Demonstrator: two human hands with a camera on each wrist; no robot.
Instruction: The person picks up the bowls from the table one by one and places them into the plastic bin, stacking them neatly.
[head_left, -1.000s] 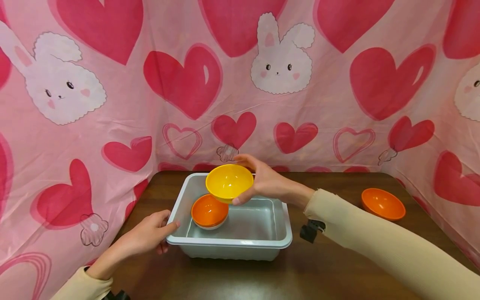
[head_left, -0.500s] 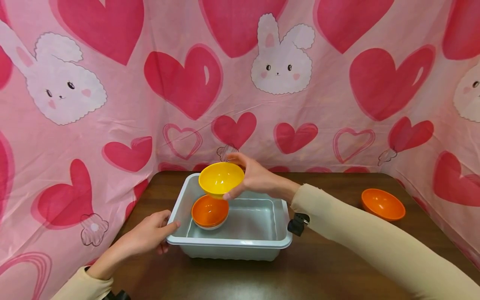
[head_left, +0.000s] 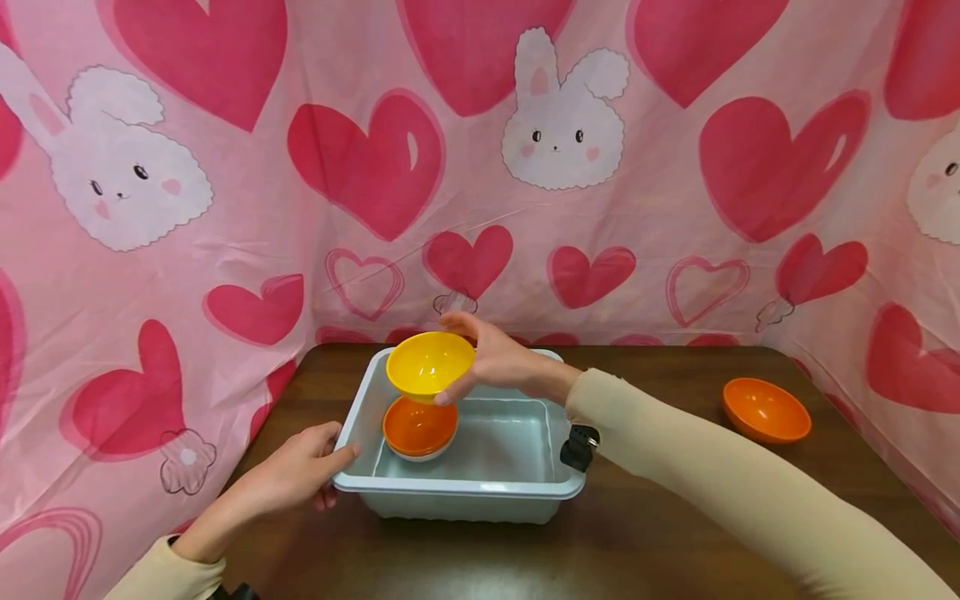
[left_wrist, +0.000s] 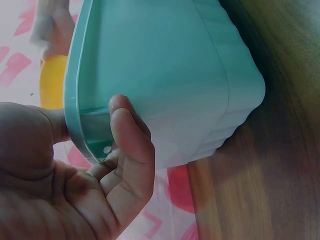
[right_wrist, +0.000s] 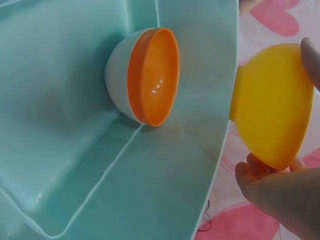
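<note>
My right hand (head_left: 498, 360) grips a yellow bowl (head_left: 431, 365) by its rim, thumb at the near side and fingers at the far side. The bowl is held over the back left part of a grey plastic basin (head_left: 510, 442). Below it, inside the basin, an orange bowl (head_left: 420, 427) sits nested in a white bowl (right_wrist: 116, 77); the right wrist view shows both from the side. My left hand (head_left: 296, 467) holds the basin's left rim, thumb on top. In the left wrist view its fingers (left_wrist: 131, 145) curl beneath the rim.
Another orange bowl (head_left: 767, 408) stands on the brown wooden table (head_left: 660, 517) at the right. A pink curtain (head_left: 637, 200) with hearts and rabbits hangs behind the table and on both sides.
My right hand has moved left with the yellow bowl, rising slightly and then dropping a little, until it is above the nested bowls. My left hand has stayed on the basin's rim.
</note>
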